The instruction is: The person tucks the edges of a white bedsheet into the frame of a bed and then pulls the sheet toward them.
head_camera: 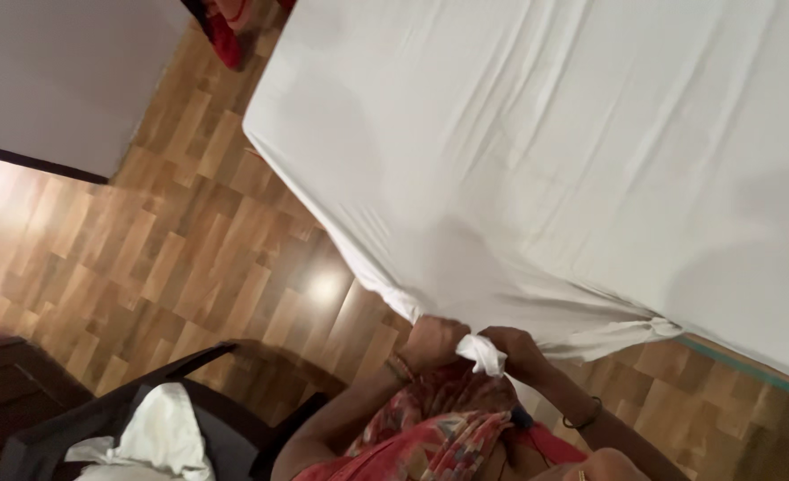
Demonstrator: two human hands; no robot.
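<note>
Head view, looking steeply down: both hands meet at the near corner of the bed [590, 134], and everything here is placed from that corner. The left hand [432, 340] comes up from below with the wrist bent, fingers curled shut over the white sheet [519, 178] just where it hangs off the corner. The right hand [519, 349] sits just beside it, also closed, its grip pinching a bunched knot of sheet [488, 354] that pokes out between the two hands. The fabric is drawn tight from the corner, with creases fanning away across the mattress top.

One sheet, one bed, two hands. Each wrist carries bangles: a stack on the left wrist [400, 367], one thin one on the right [583, 419]. A red patterned garment [430, 436] hangs below the hands.

Left of the corner, the floor is wood parquet [145, 258] with one bright glare spot. Further left and lower, one dark chair [100, 419] holds a crumpled white cloth [167, 432]. Far beyond the corner, a red item [225, 31] lies on the floor by the bed's far edge.
</note>
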